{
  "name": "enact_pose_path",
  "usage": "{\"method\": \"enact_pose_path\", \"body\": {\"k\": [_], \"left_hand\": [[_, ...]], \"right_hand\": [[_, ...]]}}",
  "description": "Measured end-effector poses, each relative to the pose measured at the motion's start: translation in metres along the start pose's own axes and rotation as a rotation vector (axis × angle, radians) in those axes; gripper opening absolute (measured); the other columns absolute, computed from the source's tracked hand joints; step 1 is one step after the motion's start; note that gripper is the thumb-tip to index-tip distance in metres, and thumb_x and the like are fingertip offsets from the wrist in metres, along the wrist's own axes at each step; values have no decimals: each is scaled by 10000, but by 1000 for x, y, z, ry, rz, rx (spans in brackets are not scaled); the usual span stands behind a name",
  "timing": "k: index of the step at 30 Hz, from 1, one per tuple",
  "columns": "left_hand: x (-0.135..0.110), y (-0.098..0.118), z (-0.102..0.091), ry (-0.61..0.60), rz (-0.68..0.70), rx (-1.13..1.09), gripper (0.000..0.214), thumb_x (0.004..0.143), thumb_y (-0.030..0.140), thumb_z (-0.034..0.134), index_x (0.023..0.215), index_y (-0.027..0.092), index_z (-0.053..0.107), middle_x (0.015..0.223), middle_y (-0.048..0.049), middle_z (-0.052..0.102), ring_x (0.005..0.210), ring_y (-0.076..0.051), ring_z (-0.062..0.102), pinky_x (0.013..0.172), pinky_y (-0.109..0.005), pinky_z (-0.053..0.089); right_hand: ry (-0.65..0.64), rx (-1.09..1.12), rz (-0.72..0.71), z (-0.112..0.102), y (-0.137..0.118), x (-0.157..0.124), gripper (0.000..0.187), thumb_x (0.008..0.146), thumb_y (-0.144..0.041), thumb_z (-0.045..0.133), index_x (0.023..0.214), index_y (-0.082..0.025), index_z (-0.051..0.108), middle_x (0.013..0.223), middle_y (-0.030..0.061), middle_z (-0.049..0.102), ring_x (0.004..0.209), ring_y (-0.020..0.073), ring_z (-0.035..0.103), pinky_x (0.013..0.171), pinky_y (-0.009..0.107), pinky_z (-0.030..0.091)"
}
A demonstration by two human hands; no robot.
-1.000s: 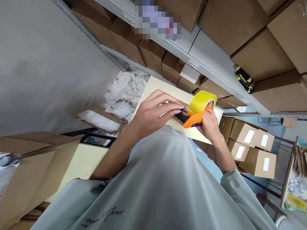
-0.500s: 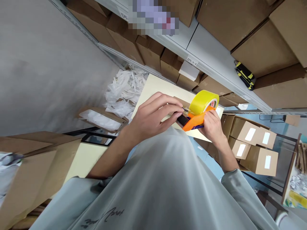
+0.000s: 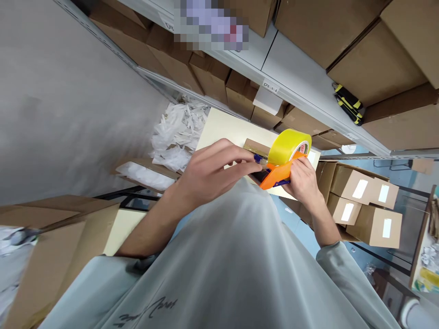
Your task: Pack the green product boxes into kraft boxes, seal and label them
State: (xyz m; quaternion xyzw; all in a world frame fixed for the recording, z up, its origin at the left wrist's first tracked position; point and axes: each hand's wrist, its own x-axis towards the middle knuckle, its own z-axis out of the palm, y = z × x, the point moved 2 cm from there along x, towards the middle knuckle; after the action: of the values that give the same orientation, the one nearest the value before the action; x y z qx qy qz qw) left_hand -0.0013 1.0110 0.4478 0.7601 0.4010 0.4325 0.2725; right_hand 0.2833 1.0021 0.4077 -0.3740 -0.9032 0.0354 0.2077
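My right hand (image 3: 303, 177) is wrapped round an orange tape dispenser (image 3: 279, 173) with dark blue parts. On it sits a roll of yellow packing tape (image 3: 286, 145). My left hand (image 3: 219, 171) reaches in from the other side, its thumb and fingers pinched at the front of the dispenser. A bit of clear tape (image 3: 263, 161) shows at those fingertips, partly hidden by them. Beneath both hands lies a small cardboard box (image 3: 255, 145) with shiny tape on it, mostly covered by the hands and dispenser. It rests on a cream tabletop (image 3: 219, 123).
Shelves of cardboard boxes (image 3: 209, 73) run along the far side. Black-and-yellow pliers (image 3: 348, 104) lie on the upper shelf (image 3: 308, 68). A pile of white plastic bags (image 3: 178, 130) is at the left, and labelled cartons (image 3: 386, 224) are stacked at the right.
My left fingers have shifted onto the dispenser's front and drawn together in a pinch; more of the taped box shows behind them. My right hand keeps its grip, and the view has shifted slightly.
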Motion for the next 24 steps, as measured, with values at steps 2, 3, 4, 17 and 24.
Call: {"method": "enact_pose_path", "body": {"k": [2,3,4,17,24], "left_hand": [[-2,2,0,-3,31,32,281,1128,503,617,1011,370,835,895,-5,809,789,-194,728,761,-370,638],[-4,2,0,5,55,44,254,1129,481,618,1034,380,831,903,-2,809,789,-193,726,754,-369,635],[-6,2,0,23,82,50,221,1129,458,626,1059,395,825,914,6,809,789,-188,724,752,-364,630],[-20,-40,-8,154,-155,9,204,1026,446,791,926,270,818,862,-32,768,768,-183,691,788,-365,627],[-59,-128,63,82,-759,-427,415,876,599,851,946,194,800,901,-60,776,751,-177,667,726,-352,673]], "right_hand": [[4,6,14,-1,-1,0,127,1117,-325,566,1053,-258,653,874,72,715,842,282,670,863,481,553],[13,11,14,-1,-1,0,126,1116,-326,564,1061,-259,656,872,70,717,840,281,673,870,482,553],[24,20,11,-1,-3,0,122,1115,-322,565,1068,-258,658,874,68,721,841,280,677,876,481,553],[-267,310,255,8,10,-25,379,1086,-624,671,1063,-246,684,987,105,799,960,323,748,929,498,617],[-861,839,609,26,61,1,587,944,-799,750,1025,-217,731,793,6,734,663,182,648,620,321,519]]}}
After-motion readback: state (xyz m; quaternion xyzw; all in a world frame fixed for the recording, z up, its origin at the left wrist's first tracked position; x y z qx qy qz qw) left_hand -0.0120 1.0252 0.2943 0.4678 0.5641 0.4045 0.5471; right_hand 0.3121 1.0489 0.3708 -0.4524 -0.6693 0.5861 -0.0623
